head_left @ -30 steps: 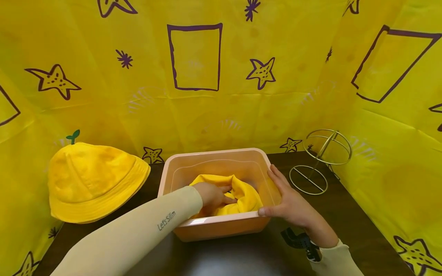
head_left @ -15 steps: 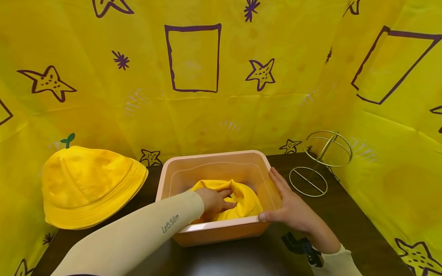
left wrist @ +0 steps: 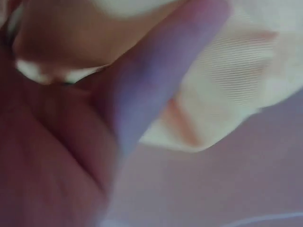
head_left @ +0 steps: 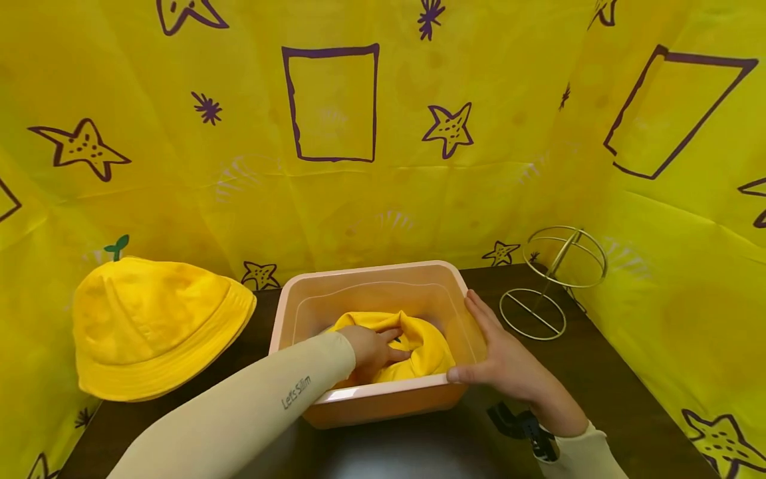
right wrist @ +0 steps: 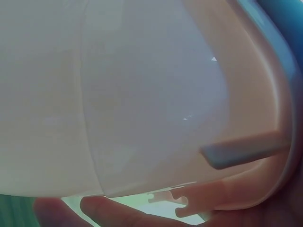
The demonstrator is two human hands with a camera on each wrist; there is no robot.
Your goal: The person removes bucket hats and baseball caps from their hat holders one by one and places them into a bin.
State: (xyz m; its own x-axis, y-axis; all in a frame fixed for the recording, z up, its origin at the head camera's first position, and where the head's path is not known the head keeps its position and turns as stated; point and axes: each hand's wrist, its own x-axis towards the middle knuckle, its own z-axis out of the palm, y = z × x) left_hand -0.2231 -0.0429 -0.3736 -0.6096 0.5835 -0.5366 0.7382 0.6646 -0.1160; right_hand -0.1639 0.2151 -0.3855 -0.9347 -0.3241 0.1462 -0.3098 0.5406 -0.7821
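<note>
A pink plastic basin (head_left: 389,402) stands on the dark table, with a crumpled yellow cloth item (head_left: 432,342) inside it. My left hand (head_left: 366,349) reaches over the basin's near side and rests in the cloth, two digits straight and apart; its other fingers are hidden. Across the pale-looking fabric (left wrist: 236,71) in the left wrist view lies one straight digit. My right hand (head_left: 509,362) holds the basin's near right corner, thumb on the front rim and fingers along the right side. The right wrist view shows the basin wall (right wrist: 142,94) with fingertips at its lower edge.
To the left sits a yellow bucket hat (head_left: 155,326) with a green sprout on top. At the back right is a gold wire stand (head_left: 562,256) with round rings. Yellow printed fabric (head_left: 335,193) walls the table at the back and both sides.
Over the last second the head view has shifted slightly, so the hat and basin sit a little lower in it. Both hands keep about the same places on the cloth and the basin.
</note>
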